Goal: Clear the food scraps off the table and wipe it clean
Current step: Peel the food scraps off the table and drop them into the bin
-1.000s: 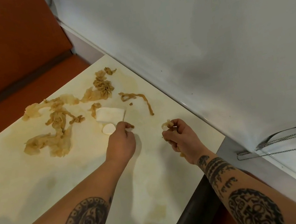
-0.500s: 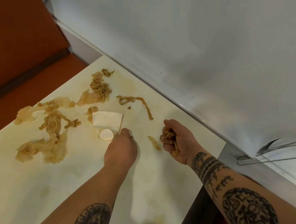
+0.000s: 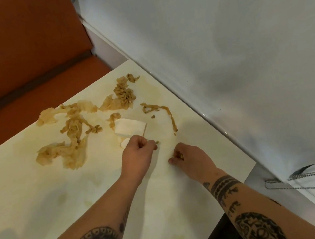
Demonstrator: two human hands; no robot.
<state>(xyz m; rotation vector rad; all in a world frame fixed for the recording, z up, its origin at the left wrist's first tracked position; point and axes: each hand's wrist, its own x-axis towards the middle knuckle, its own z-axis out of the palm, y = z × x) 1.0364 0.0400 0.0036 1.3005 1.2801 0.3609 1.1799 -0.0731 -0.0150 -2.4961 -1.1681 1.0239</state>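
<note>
Left hand [image 3: 136, 155] pinching a small scrap [image 3: 156, 142], right hand [image 3: 191, 158] curled round gathered bits; most food scraps [image 3: 74, 145] lie far-left on the desk [image 3: 29, 191]; overfull fingers may drop pieces, smearing wet stains.

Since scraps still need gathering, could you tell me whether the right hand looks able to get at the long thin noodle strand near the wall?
Probably yes: the strand lies just beyond the right hand with bare table between, though that hand already grips scraps.

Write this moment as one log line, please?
phase: gathering scraps | left hand: pinching small scrap | right hand: closed on scraps | noodle scraps: many remain | napkin: unused
</note>
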